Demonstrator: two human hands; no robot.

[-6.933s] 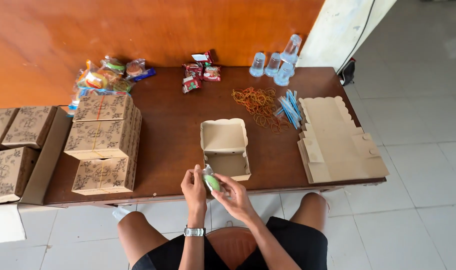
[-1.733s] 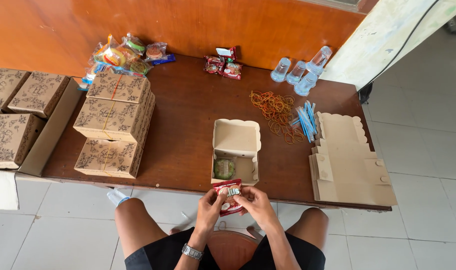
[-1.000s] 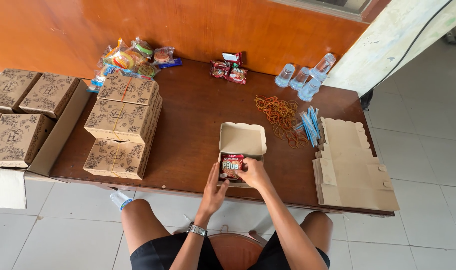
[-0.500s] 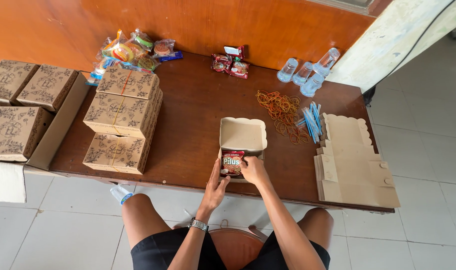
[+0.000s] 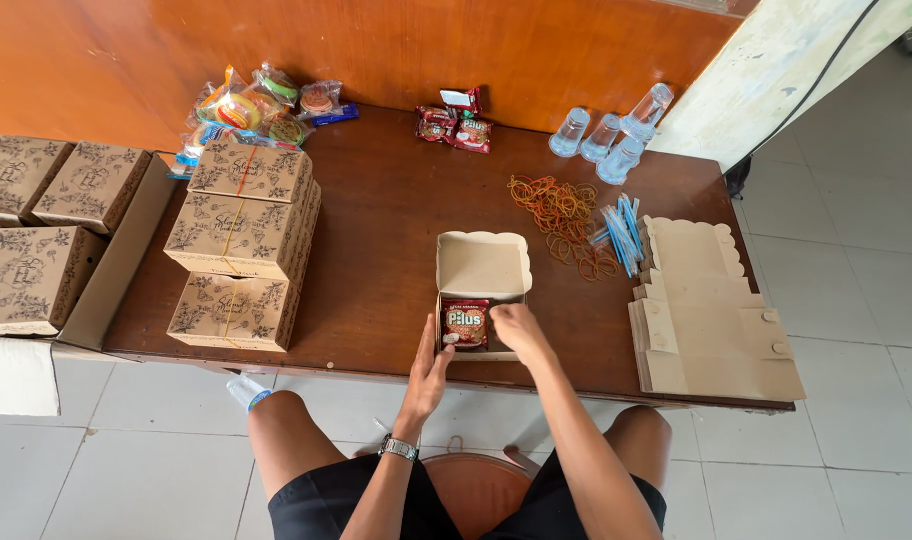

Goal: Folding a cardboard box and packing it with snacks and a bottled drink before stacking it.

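Observation:
An open cardboard box (image 5: 483, 264) sits near the front edge of the brown table (image 5: 386, 240), lid folded back. A red snack packet (image 5: 466, 323) lies inside its tray. My right hand (image 5: 516, 326) rests on the packet's right side, fingers bent over it. My left hand (image 5: 432, 372) lies flat against the box's left front corner, fingers straight, a watch on its wrist.
Stacked closed patterned boxes (image 5: 244, 240) stand to the left, more (image 5: 36, 230) on a side surface. At the back lie wrapped snacks (image 5: 261, 105), red packets (image 5: 454, 125) and water cups (image 5: 611, 135). To the right lie rubber bands (image 5: 561, 215), blue straws (image 5: 621, 230) and flat box blanks (image 5: 706, 310).
Both hands carried a red packet from the lap up into the open box. It now lies in the tray, with the left hand moved to the box's side.

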